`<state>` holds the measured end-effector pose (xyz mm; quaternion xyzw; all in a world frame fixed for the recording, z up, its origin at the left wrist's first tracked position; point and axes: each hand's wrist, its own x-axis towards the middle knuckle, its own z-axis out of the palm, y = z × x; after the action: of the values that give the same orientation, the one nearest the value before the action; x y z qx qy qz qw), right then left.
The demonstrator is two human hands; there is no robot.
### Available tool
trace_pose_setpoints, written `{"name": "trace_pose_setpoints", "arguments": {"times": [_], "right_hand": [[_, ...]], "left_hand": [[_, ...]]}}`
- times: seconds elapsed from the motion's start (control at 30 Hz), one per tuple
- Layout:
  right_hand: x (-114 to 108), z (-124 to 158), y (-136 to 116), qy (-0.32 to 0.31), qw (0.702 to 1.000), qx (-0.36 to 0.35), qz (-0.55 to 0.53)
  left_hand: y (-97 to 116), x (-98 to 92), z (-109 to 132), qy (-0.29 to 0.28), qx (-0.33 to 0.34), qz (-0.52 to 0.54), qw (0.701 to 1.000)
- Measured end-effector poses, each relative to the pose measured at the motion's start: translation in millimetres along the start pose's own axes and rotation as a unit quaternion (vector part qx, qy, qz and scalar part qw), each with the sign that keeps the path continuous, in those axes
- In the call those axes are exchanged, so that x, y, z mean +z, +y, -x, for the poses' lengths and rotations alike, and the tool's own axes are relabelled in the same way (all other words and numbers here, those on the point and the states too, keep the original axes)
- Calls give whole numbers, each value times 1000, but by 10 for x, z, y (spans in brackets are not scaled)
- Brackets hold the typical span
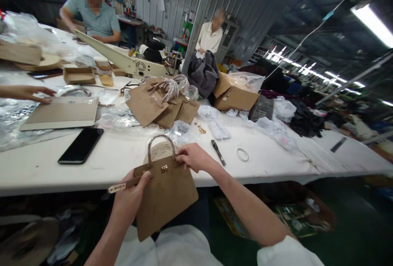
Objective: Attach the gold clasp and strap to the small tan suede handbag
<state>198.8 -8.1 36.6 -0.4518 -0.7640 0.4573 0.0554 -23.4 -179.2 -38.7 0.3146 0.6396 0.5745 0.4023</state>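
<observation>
A brown handbag panel [167,200] with a curved handle [161,137] and a small gold clasp [164,168] is held up at the table's front edge, tilted. My left hand [130,192] grips its left upper edge, thumb on the front, together with a strap [123,185] that ends in a metal fitting and sticks out leftward. At the right foot of the handle, the fingers of my right hand [190,157] pinch the panel's upper corner; any small part between them is hidden. Behind the handle lies a pale round coil [159,151].
Several brown panels with wrapped handles [153,104] are piled mid-table beside gold hardware [201,127]. A phone [81,146], a dark tool [218,152] and a ring [242,154] lie nearby. Another person's hand [30,92] touches a beige panel [61,114] at left. Cardboard box [236,98] stands behind.
</observation>
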Motion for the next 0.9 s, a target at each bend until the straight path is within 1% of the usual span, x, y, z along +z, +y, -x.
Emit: {"name": "trace_pose_setpoints", "arguments": {"times": [0.07,0.13,0.2,0.27,0.33,0.37,0.43,0.5,0.57,0.73,0.9], "right_hand": [[155,113,81,80,997,-11,5],[318,260,164,159,986,-26,37],[460,404,227,236,966,-44,100],[570,512,256,278,943,-73,167],[637,563,260,291,929,-93,207],[651,566,261,297,927,-92,209],[640,543,276,313,932,-74,165],[599,501,312,319,942,-55,88],[561,464,360,322,944,-50,51],[568,420,437,329,936,-91,87],[559,398,431,319,936,-100,107]], "left_hand": [[-33,10,18,-1,6,-14,1000],[-67,6,21,-3,8,-30,1000],[-91,5,13,-9,8,-34,999],[-90,22,3,-16,15,-25,999],[-62,60,-1,-23,31,-26,999],[-41,83,1,-23,41,-35,998],[-1,122,9,-23,62,-58,996],[19,142,20,-25,78,-72,994],[12,139,29,-26,85,-76,993],[-18,95,39,-18,79,-77,994],[43,110,66,-15,106,-103,989]]}}
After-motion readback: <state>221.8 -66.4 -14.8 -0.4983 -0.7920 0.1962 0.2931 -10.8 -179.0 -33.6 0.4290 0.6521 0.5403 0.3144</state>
